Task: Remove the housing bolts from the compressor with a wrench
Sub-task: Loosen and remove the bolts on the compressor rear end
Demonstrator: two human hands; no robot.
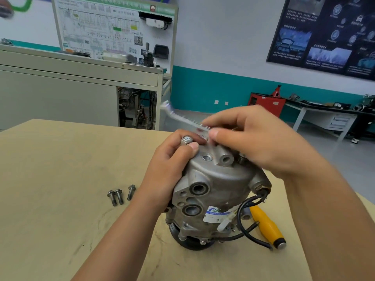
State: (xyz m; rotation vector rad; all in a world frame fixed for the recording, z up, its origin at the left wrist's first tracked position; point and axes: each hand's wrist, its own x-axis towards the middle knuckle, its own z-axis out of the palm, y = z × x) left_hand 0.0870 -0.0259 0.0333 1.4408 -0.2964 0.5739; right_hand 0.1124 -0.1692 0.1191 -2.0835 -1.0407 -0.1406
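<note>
Two hands busy: left (170,169) clamped round heavy, rigid, smooth-cast compressor (213,191), right (253,138) pinching blurred wrench (182,117); best gripped around body.

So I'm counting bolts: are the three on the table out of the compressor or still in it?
Out. The three bolts lie loose on the table, apart from the compressor.

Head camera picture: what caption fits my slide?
Left hand steadies compressor; right hand works wrench.
</note>
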